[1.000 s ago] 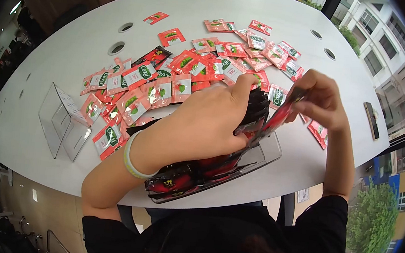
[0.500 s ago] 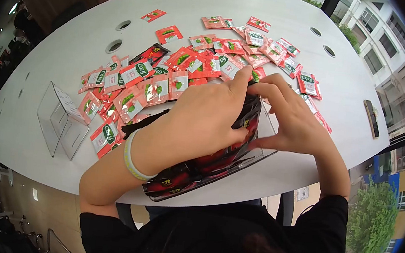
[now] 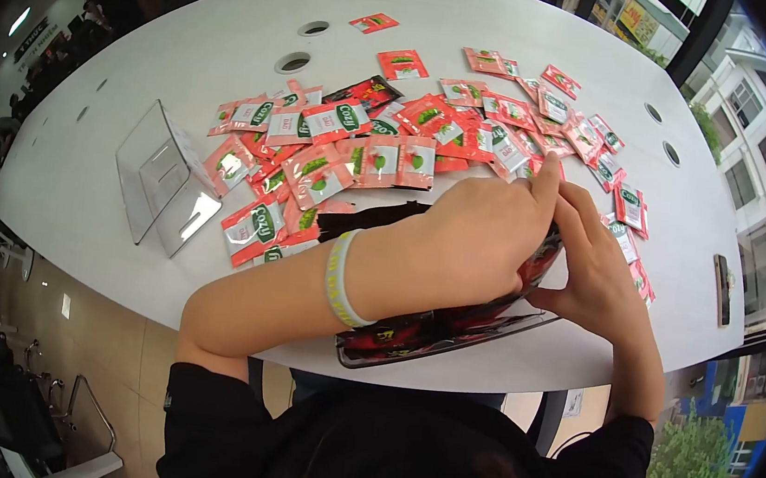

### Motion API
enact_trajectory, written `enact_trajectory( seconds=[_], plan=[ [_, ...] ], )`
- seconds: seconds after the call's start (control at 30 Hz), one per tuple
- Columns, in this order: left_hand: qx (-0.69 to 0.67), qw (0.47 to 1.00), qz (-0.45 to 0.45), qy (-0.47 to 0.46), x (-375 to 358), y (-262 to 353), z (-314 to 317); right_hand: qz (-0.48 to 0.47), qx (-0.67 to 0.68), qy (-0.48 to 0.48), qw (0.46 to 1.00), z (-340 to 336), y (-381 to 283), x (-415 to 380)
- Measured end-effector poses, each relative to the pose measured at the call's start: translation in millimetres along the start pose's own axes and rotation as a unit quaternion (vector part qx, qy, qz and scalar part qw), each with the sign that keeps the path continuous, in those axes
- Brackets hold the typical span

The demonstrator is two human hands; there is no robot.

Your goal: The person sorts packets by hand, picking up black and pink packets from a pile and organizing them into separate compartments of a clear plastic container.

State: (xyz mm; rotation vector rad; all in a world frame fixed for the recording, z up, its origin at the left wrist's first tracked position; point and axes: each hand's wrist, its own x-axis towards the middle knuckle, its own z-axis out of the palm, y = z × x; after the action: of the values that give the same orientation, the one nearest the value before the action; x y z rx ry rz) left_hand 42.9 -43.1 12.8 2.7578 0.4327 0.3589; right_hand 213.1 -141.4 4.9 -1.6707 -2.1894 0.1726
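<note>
At the near edge of the table, a clear plastic box (image 3: pixel 485 336) holds a row of black-and-red sachets (image 3: pixel 391 335), partly covered by my arm. My left hand (image 3: pixel 486 236) reaches across the top, its fingers and thumb closed around the sachets at the right end. My right hand (image 3: pixel 596 275) curls around that same end from the right, thumb low and fingers bent over the top. The fingertips of both hands are partly hidden. Just beyond my left forearm lies a spread pile of red-and-white Cozy tea sachets (image 3: pixel 315 171).
A second clear plastic holder (image 3: pixel 166 174) stands on the left of the white table (image 3: pixel 98 284). One black sachet (image 3: pixel 366 93) lies among the red ones. A dark oblong object (image 3: pixel 722 289) rests near the right edge. Round holes (image 3: pixel 292 63) pierce the tabletop.
The view has shifted, so the table contents appear farther right. Both hands stay at the right end of the black sachets, with only slight finger movement.
</note>
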Motion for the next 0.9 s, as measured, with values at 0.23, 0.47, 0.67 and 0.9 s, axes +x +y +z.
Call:
enact_trajectory(
  seconds=[0.23,0.47,0.67,0.9],
  plan=[
    [0.07,0.997,0.014,0.016,2,0,7,-0.132,0.202,-0.159,0.957,-43,60,58],
    [0.057,0.998,-0.005,-0.005,0,4,-1,0.016,0.35,-0.295,0.889,-1,71,182],
    [0.062,0.998,-0.015,-0.021,0,3,3,0.017,0.011,-0.092,0.996,92,51,258],
    [0.069,0.997,-0.01,-0.014,1,4,5,0.045,-0.026,-0.062,0.997,117,65,265]
  ],
)
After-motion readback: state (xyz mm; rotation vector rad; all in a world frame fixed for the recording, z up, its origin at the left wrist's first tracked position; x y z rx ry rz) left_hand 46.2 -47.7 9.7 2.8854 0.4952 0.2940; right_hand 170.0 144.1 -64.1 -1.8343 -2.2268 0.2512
